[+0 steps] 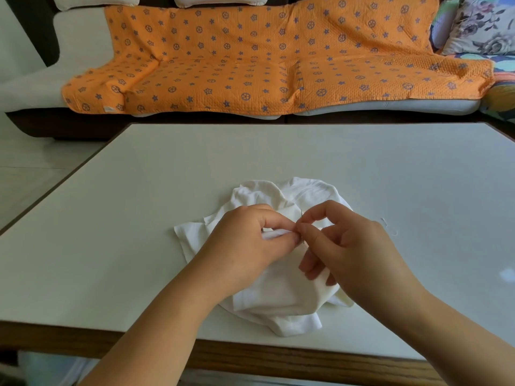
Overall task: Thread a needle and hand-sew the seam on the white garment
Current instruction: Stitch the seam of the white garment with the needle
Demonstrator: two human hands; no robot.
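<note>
This is a living room in a home. Along the far side stands a long sofa with pale cushions and a dark base (30, 87), and an orange quilted throw with small blue stars and wheels (264, 59) is spread over its seat and back. At the right end leans a grey cushion printed with large flowers (479, 26). In front stands a low white worktop with a brown wooden edge (139, 218), on a floor of pale tiles (33, 168).

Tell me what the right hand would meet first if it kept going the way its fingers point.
Probably the left hand, whose fingertips pinch a fold of the white garment in front of the right hand; they look almost touching, though depth is unclear.
</note>
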